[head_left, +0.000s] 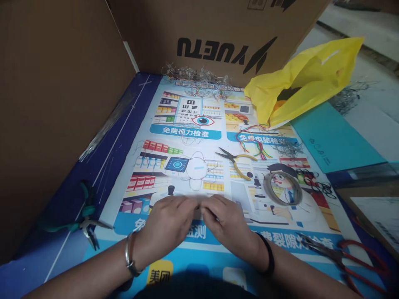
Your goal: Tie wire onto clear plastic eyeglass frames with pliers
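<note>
My left hand (pixel 166 226) and my right hand (pixel 226 224) meet fingertip to fingertip low in the middle of the head view, over a printed poster (pixel 187 137) laid flat. Both are pinched closed on something thin between them that I cannot make out, possibly fine wire. A metal bangle sits on my left wrist, a black band on my right. Yellow-handled pliers (pixel 237 162) lie a little beyond my hands.
Green-handled pliers (pixel 84 220) lie at the left, red-handled pliers (pixel 343 257) at the right. A clear tape ring (pixel 283 188) and black loops (pixel 314 180) sit right of centre. Coloured wires (pixel 252 143), a yellow bag (pixel 305 79), wire tangles (pixel 199 81) and cardboard walls (pixel 56 104) surround the poster.
</note>
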Tool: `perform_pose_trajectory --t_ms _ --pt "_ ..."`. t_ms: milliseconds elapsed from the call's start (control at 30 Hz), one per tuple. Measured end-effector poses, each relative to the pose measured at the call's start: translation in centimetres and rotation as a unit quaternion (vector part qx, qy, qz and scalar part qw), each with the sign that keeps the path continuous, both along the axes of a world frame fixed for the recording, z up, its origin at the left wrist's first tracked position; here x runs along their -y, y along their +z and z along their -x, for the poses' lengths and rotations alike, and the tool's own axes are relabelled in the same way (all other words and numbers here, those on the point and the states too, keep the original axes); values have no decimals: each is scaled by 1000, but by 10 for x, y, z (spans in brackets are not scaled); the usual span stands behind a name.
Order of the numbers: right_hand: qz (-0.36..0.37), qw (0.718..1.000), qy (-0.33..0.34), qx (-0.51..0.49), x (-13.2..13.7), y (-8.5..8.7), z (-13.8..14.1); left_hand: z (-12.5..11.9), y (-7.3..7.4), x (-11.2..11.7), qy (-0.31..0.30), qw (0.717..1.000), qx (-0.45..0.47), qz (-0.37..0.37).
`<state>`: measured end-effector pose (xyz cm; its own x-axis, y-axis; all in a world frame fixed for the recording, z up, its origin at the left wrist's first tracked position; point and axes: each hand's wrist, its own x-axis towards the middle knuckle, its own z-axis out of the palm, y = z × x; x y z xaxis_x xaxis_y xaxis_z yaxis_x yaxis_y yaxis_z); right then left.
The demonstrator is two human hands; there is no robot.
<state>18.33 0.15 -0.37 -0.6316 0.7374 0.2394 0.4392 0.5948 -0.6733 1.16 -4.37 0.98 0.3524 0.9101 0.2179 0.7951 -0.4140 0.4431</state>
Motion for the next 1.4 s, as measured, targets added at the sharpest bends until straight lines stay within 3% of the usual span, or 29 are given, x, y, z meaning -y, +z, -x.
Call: perform_pose_trajectory --t_ms 133,467,600,700,800,867,967,1133,1400 --pt "-2 1000 -23 -14 6 -4 1 -2 0 4 26 999 8 39" --pt "-34 996 -85 -17 18 -9 10 -12 -2 7 83 995 -38 29" --pt "-14 995 -93 -23 15 -8 10 -11 0 1 106 990 21 86" --pt "9 995 -93 -27 11 -6 8 -7 3 -4 94 966 149 192" --pt "35 994 -97 -41 7 -4 7 -4 6 -7 71 917 272 284" --pt "54 993 -96 -52 6 -4 6 -4 8 -8 84 892 317 311" --pt "72 991 -92 -63 4 -5 5 -5 9 -9 113 877 337 324" --pt "79 992 -81 -63 3 -5 5 -4 5 -9 122 883 325 316" --pt "34 996 -65 -52 5 -11 4 -3 -2 -5 109 922 262 264"
